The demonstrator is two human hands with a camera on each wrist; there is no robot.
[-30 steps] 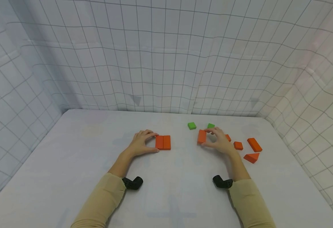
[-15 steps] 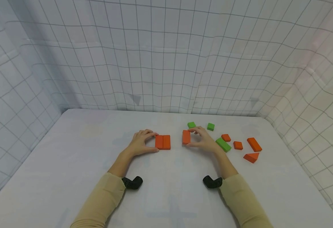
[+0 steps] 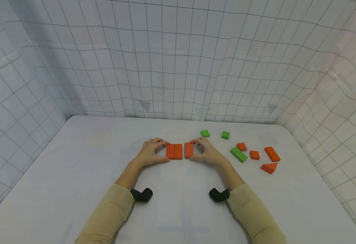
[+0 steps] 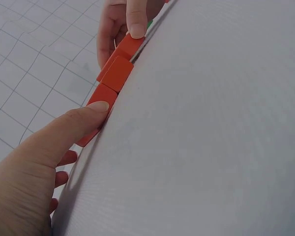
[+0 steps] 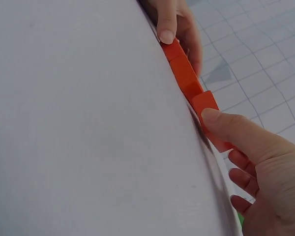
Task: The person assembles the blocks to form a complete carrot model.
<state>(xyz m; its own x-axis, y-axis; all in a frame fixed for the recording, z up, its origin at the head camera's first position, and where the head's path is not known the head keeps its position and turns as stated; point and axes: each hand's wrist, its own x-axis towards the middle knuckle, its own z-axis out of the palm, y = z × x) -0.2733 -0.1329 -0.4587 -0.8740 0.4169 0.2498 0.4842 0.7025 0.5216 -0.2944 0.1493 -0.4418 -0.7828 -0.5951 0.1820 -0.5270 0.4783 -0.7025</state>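
Two orange rectangular blocks lie side by side, touching, on the white table. My left hand [image 3: 150, 153] pinches the left block [image 3: 170, 151] by its near and far ends, thumb on the near end. The other, the middle block [image 3: 178, 151], sits against its right side. From the right, my right hand [image 3: 206, 151] pinches a third orange block [image 3: 188, 150] the same way, with a small gap between it and the middle block. In the right wrist view this third block [image 5: 206, 104] appears slightly raised, a shadow beneath it.
Right of my right hand lie a green rectangular block [image 3: 238, 154], two small orange blocks, a long orange block [image 3: 272, 154] and an orange triangular block [image 3: 269, 168]. Two small green blocks, one a cube [image 3: 225, 135], sit farther back. A gridded white curtain [image 3: 178, 67] surrounds the white table [image 3: 178, 203].
My right hand has carried the third orange block leftward, close to the pair. This uncovers the green rectangular block. My left hand stays in place.
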